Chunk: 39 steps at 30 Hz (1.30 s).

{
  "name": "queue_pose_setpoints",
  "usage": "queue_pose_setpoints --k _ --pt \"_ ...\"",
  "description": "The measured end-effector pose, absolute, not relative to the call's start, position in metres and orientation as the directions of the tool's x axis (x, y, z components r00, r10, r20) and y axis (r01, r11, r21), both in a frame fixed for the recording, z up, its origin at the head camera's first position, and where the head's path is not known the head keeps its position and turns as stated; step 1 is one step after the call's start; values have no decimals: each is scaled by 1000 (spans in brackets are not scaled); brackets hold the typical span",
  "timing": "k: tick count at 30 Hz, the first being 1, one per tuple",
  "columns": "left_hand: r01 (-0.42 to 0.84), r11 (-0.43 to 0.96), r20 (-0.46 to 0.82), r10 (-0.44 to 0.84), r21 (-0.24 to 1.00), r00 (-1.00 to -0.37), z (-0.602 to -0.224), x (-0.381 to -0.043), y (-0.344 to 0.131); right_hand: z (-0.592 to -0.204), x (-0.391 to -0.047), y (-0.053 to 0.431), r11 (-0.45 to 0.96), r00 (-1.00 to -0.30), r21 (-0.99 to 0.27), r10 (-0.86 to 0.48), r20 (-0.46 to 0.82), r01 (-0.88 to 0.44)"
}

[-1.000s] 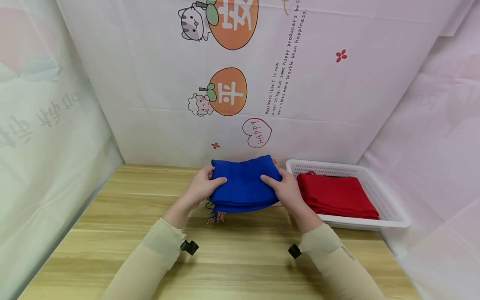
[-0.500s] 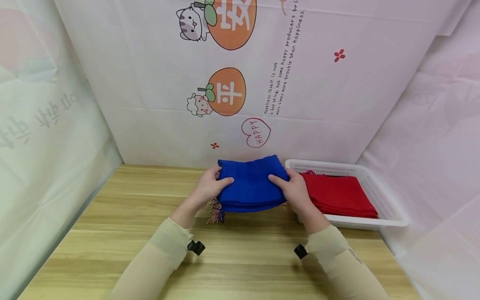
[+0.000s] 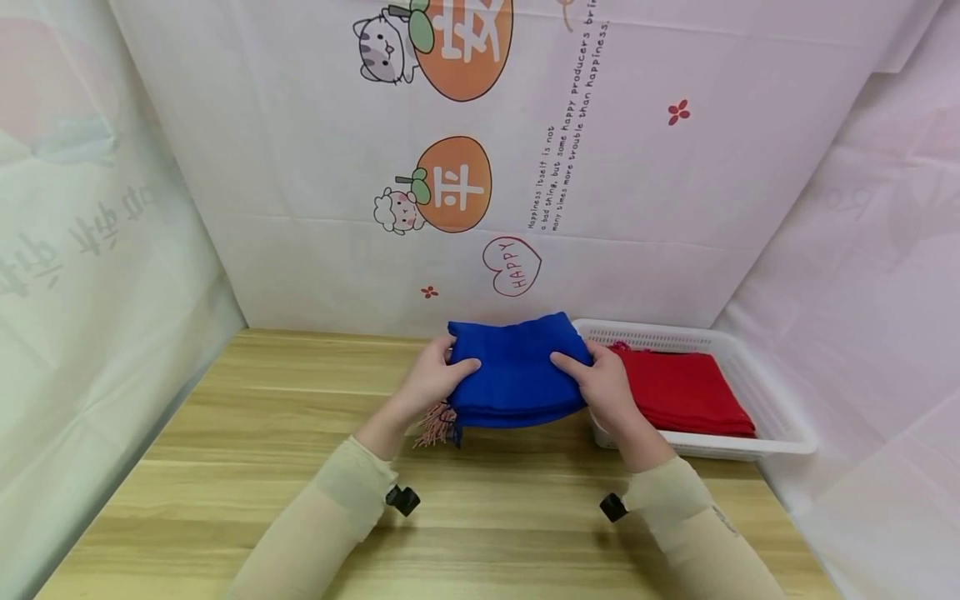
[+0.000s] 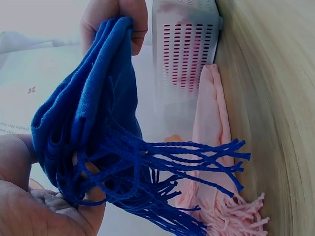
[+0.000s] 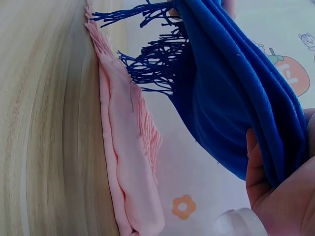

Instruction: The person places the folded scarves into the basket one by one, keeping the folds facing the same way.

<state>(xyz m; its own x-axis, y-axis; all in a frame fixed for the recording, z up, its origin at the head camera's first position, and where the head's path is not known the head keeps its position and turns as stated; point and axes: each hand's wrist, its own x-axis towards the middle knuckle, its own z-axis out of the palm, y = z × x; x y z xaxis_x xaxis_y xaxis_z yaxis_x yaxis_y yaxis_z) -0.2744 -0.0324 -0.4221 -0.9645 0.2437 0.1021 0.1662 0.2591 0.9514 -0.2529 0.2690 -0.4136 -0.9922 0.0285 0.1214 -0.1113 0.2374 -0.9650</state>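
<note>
A folded blue scarf [image 3: 519, 371] hangs above the table between my two hands, its layers sagging a little in the middle. My left hand [image 3: 438, 373] grips its left end, thumb on top and fingers underneath. The right hand [image 3: 602, 379] pinches the opposite end the same way. Blue fringe [image 4: 197, 157] dangles from the left end in the left wrist view. Below it, a folded pink scarf [image 5: 130, 147] lies on the table, mostly hidden by the blue one in the head view, where its pink fringe [image 3: 435, 425] shows.
A white perforated basket [image 3: 787, 421] stands at the back right, close to my right hand, with a folded red scarf [image 3: 686, 392] inside. The wooden table [image 3: 480, 517] meets a printed white backdrop [image 3: 315, 250] at the rear, with white sheets on both sides.
Both hands have carried the blue scarf to the right, toward the basket. More of the pink fringe shows at its left, and the basket and red scarf stay in place.
</note>
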Motion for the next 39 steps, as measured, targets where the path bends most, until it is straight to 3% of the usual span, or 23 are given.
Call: queue_pose_setpoints --k 39 --pt "224 248 160 256 942 -953 -423 -278 17 -407 -243 315 331 -986 -941 118 120 -75"
